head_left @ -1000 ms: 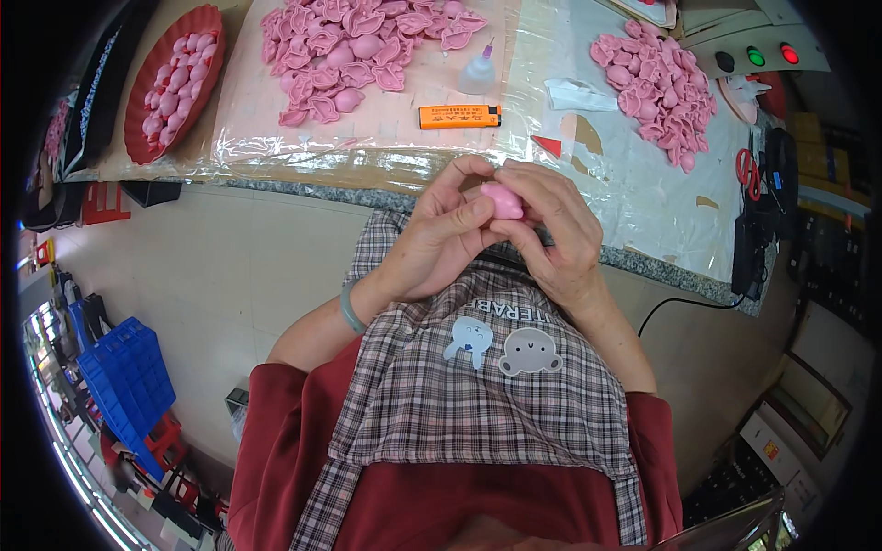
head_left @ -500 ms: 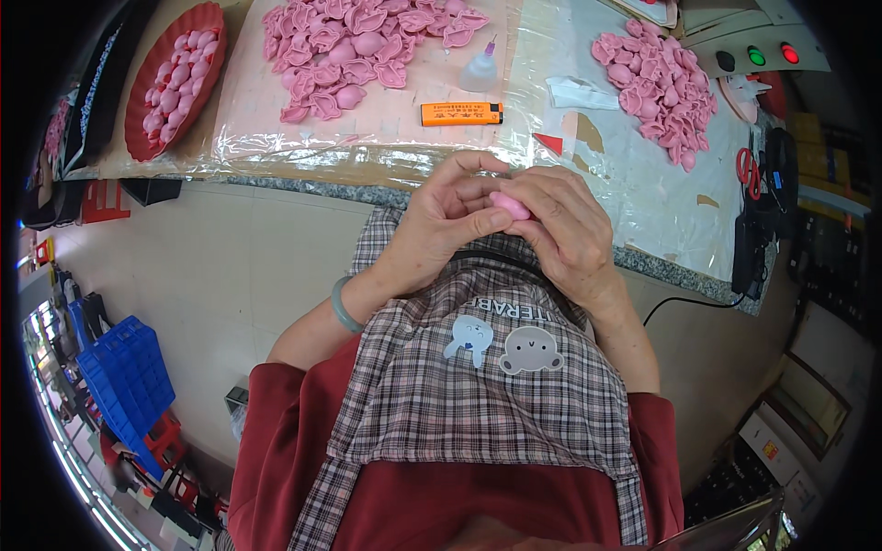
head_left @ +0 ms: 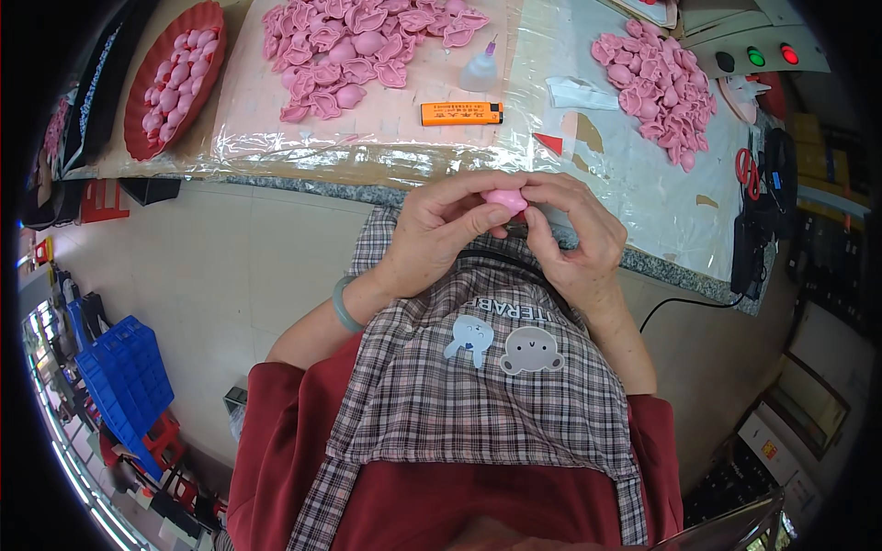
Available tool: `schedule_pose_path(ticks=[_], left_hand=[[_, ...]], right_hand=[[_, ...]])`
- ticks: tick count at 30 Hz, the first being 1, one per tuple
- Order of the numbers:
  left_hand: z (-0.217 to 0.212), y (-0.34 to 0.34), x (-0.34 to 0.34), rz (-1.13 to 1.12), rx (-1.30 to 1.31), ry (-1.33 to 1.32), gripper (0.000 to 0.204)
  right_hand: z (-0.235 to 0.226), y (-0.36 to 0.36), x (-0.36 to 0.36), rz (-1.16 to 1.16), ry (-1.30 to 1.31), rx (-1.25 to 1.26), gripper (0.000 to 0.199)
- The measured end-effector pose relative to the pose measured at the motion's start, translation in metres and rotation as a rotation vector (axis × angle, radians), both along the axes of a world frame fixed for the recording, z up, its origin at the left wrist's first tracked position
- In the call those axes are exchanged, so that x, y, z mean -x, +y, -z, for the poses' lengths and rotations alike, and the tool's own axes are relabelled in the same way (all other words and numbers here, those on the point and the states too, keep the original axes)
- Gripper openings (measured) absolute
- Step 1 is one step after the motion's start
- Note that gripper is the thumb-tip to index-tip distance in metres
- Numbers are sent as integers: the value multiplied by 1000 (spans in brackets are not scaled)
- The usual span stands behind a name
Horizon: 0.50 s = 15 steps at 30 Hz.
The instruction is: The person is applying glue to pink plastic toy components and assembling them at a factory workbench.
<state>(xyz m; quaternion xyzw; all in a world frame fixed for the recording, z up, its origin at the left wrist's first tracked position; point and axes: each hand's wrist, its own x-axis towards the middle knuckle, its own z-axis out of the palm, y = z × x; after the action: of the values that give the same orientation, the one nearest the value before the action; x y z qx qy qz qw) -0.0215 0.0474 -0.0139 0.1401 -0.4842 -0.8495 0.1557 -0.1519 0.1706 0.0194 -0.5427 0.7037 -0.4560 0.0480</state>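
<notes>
Pink piece [head_left: 504,199] near table edge [head_left: 331,189], L hand [head_left: 432,230] pinching one end, R hand [head_left: 588,237] the other! Prob. light, smooth, maybe soft; best gripped at its sides, w/o hard squeezing.

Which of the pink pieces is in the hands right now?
The single pink piece held between the left hand and right hand; the others lie in the middle pile, right-hand pile or red fluted dish.
</notes>
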Motion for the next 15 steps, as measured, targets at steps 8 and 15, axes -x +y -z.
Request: schedule_pose_path(ticks=[8,15], left_hand=[[1,1,-2,-56,121,-5,25],[3,0,-3,-54,287,3,24]], right_hand=[[6,-1,-2,6,42,50,18],[7,-2,-2,-13,43,68,16]])
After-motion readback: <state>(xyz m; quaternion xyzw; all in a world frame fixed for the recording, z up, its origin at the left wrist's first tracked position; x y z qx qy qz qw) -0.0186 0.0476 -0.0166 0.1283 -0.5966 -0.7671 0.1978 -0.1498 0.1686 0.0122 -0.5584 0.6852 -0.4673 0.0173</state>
